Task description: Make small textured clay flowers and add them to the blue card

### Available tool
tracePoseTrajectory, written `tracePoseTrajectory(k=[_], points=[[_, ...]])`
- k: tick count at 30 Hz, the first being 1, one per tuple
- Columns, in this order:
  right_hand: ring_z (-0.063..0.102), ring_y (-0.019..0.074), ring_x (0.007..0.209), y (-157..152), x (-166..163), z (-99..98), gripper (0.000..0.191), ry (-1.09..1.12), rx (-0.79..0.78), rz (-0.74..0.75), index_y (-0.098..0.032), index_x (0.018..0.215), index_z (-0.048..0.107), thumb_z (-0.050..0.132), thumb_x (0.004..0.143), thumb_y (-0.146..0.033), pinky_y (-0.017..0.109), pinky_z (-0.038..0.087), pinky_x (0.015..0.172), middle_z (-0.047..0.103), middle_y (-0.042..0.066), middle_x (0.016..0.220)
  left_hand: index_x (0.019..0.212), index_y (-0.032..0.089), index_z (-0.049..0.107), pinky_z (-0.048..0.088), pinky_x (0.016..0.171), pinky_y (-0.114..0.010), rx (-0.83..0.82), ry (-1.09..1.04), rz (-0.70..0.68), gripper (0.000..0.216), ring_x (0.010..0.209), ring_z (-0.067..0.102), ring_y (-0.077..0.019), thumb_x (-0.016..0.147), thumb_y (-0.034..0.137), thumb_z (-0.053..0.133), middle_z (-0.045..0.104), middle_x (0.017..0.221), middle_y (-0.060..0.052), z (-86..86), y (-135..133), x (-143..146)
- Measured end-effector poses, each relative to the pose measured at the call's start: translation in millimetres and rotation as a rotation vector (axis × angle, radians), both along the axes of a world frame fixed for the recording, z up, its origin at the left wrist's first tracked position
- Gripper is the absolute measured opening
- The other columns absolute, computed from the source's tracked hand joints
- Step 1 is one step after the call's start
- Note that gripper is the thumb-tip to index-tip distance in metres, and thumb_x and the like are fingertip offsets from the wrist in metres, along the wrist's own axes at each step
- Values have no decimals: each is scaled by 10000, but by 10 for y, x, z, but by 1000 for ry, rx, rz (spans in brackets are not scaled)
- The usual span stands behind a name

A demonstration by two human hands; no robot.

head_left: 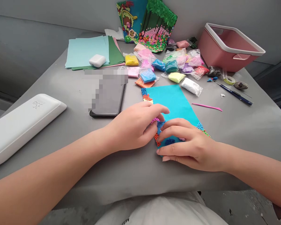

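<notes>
A bright blue card lies on the table, with small clay rings in dark blue, orange, yellow, pink and green along its edges. My left hand is at the card's left edge, its index finger stretched out and the others bent by some pink rings. Over the lower part of the card, my right hand rests with fingers spread, its tips close to orange-red rings. A dark blue clay patch shows between its fingers. Neither hand visibly holds anything; the fingers hide part of the card.
Bagged clay packs lie beyond the card. A pink tool and dark blue pen are to the right, near a pink bin. Left are a phone, a white device and coloured sheets. Decorated pictures stand behind.
</notes>
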State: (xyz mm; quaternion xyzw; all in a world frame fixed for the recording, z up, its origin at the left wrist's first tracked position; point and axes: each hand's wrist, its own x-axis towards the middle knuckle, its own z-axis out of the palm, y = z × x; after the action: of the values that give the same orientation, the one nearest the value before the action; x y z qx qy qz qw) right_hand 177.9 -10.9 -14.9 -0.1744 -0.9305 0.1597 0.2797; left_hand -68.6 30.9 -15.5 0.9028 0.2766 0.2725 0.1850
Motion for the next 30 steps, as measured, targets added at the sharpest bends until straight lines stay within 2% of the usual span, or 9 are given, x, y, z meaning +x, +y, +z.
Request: tracePoseTrajectory(k=[4, 9, 14, 18, 21, 26, 30], points=[[717, 219, 1150, 10, 4, -10, 148, -22, -6, 0, -210, 1071, 796, 697, 1076, -320, 413, 578, 1112, 813, 79, 1112, 1287, 174, 633, 592, 858, -356, 40, -27, -21, 359, 978, 764, -216, 988, 99, 447, 836, 1049, -52, -40, 3, -4], [735, 218, 1127, 10, 0, -30, 169, -22, -11, -7, -195, 1133, 773, 712, 1068, -338, 414, 568, 1125, 812, 80, 1121, 1252, 195, 644, 583, 908, -363, -38, 8, 11, 326, 1028, 762, -221, 1005, 108, 448, 839, 1074, -52, 8, -55, 18], [715, 251, 1205, -1, 11, -17, 255, -34, -15, -13, -178, 1152, 769, 735, 1048, -409, 423, 559, 1156, 806, 100, 1159, 1254, 175, 657, 572, 923, -360, -43, 3, 16, 329, 1037, 750, -224, 1011, 97, 450, 834, 1078, -54, 42, -79, 25], [711, 246, 1198, -4, 21, -19, 228, -47, -8, -19, -172, 1152, 775, 738, 1047, -371, 411, 534, 1174, 803, 99, 1179, 1272, 121, 671, 577, 925, -359, 9, 16, -31, 302, 1054, 755, -235, 1034, 126, 485, 824, 1141, -92, 40, -48, 0], [706, 242, 1195, -4, 26, -15, 181, -39, -15, -15, -178, 1125, 782, 735, 1049, -336, 403, 532, 1153, 794, 101, 1168, 1290, 72, 684, 568, 985, -373, 59, 4, -40, 292, 1098, 755, -252, 1057, 170, 537, 814, 1187, -125, 42, -34, -7], [694, 230, 1186, -5, 15, 21, 93, -27, -14, -11, -213, 1069, 794, 720, 1052, -265, 393, 527, 1126, 786, 86, 1144, 1262, 19, 710, 566, 1002, -402, 74, -11, -45, 295, 1090, 757, -276, 1064, 146, 533, 818, 1170, -153, 48, -27, 19], [682, 222, 1162, -6, 5, 16, 158, -30, 13, -24, -181, 1120, 782, 712, 1062, -311, 374, 525, 1127, 789, 91, 1147, 1292, 13, 700, 577, 1011, -430, 50, 6, -61, 315, 1113, 753, -297, 1065, 147, 527, 810, 1175, -161, 51, -22, 14]])
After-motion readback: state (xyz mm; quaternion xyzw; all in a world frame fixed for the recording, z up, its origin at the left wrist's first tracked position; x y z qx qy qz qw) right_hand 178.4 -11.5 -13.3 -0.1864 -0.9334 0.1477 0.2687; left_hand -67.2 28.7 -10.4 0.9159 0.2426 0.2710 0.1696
